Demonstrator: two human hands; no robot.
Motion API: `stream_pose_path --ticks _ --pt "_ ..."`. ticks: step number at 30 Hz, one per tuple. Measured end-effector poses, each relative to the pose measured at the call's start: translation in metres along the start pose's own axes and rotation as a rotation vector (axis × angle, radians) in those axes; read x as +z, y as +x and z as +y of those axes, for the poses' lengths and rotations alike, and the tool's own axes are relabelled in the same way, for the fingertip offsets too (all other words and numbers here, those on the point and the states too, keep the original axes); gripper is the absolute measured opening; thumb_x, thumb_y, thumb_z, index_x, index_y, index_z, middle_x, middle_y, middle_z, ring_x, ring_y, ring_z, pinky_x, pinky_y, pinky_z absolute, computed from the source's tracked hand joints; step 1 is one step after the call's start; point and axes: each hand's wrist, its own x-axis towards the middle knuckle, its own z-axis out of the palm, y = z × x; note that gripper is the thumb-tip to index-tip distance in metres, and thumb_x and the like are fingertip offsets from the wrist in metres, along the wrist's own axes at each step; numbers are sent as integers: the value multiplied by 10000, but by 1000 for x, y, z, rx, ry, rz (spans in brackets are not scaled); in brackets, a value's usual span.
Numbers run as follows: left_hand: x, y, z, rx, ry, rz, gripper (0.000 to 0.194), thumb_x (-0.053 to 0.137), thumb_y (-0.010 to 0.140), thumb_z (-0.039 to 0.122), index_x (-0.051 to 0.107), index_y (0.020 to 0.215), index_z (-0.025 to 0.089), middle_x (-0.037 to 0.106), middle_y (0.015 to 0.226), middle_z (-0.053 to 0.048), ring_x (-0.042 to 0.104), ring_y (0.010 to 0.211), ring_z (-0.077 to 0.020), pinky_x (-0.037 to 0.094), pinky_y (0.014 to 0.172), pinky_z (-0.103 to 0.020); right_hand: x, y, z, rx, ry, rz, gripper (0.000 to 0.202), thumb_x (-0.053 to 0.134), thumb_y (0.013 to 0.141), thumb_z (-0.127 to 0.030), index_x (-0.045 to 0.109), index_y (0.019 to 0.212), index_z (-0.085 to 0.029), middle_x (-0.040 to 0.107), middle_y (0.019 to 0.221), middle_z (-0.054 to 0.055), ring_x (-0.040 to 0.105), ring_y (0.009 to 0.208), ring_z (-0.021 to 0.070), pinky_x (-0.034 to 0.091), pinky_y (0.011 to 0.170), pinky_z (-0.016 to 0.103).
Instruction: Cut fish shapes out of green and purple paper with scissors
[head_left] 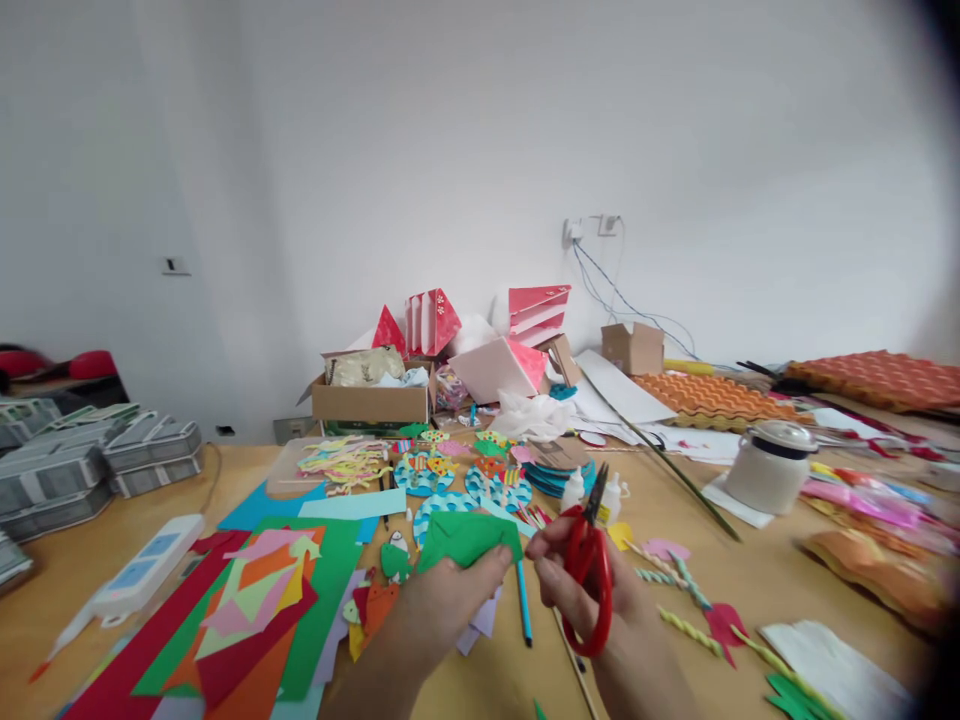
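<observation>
Centrally: 1 green paper piece, pinched in the left hand above the table. Alongside: 1 red-handled scissors, right hand closed round handles; advisable when cutting: paper taut, fingertips clear.

A pale wall behind a wooden table

We face a broad, smooth surface of greyish white that fills the upper half of our view. Towards the left a vertical band of shading runs down it; we cannot tell whether a column or a corner makes it. The light is soft and cool. Left of the middle we see a small plate with a dark centre. Right of the middle, a white plug sits beside a wall socket, and blue cords trail down from it. The light brown tabletop stretches widely before us.
</observation>
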Motion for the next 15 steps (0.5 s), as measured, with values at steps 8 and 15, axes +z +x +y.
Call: stream_pose_path --ticks 8,15 --pt "-1 -2 8 8 243 -194 255 555 677 316 569 441 221 520 440 32 453 479 -133 347 473 -218 -7 2 -5 38 -6 -79 308 745 619 -340 550 813 -200 549 682 -41 464 536 89 381 474 178" --pt "6 7 -6 87 -155 -245 156 547 697 295 613 741 161 540 611 13 484 580 -122 393 554 -217 2 -1 -6 24 34 22 334 747 584 -401 531 749 -207 514 594 -55 459 492 104 372 441 197"
